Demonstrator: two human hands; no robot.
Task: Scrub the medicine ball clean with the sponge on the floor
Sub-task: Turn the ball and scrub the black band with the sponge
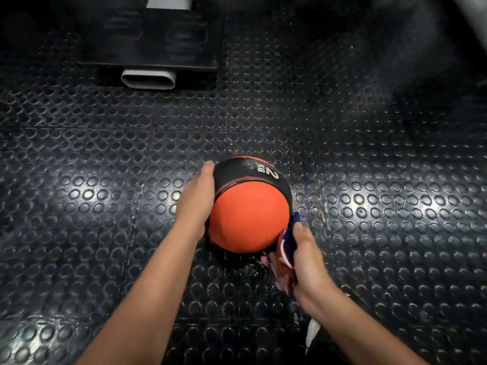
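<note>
left hand (196, 200) flat on medicine ball (249, 214) — right hand (307, 262) grips sponge (286, 248) against it

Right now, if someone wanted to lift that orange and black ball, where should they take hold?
Probably with two palms on opposite flanks, from left and right. The medicine ball is round with no handle; the left hand already cups its left flank, while the right hand holds the sponge against the right.

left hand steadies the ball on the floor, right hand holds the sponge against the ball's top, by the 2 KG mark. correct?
Not quite. In the head view the right hand holds the sponge against the ball's lower right side, not its top by the 2 KG mark. The rest holds: the left hand steadies the ball on the floor.
</note>
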